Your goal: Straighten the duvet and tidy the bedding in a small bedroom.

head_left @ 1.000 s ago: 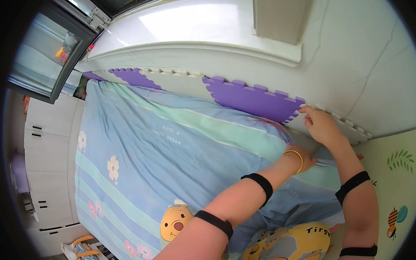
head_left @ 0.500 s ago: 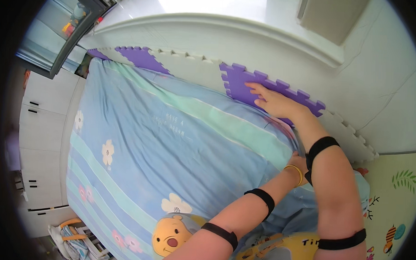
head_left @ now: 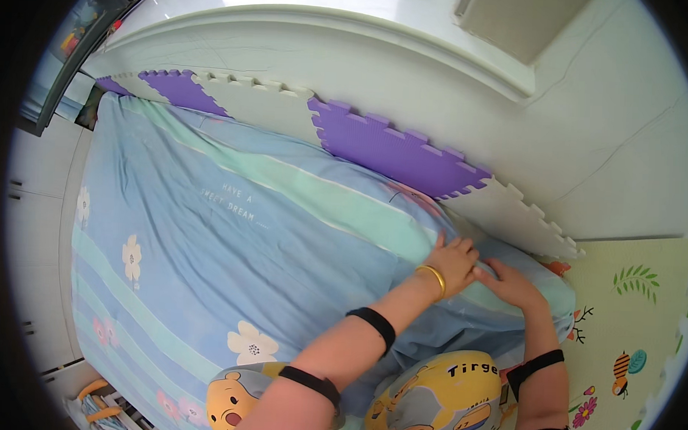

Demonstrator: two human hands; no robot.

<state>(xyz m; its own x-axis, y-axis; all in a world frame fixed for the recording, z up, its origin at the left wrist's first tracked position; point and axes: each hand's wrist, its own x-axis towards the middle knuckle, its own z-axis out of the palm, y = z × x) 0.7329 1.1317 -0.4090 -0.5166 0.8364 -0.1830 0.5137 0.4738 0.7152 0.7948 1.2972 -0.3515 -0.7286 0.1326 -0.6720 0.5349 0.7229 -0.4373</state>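
Blue sheet (head_left: 283,235) with green stripes and white flowers covers the bed, wrinkled, running from far left to the right end. Left hand (head_left: 450,266), gold bangle (head_left: 431,279) at wrist, rests on the sheet near its far right edge, fingers bent over the fabric. Right hand (head_left: 512,285) is just beside it on the right, on the same edge, thumb close to the left fingers. Fingertips partly hidden, so can't tell if either grip is clamped on cloth or only laid on it. Purple foam tile (head_left: 395,152) and pale foam tile (head_left: 522,217) stand along the far wall, below the windowsill (head_left: 313,20). Green printed panel (head_left: 658,340) at right.
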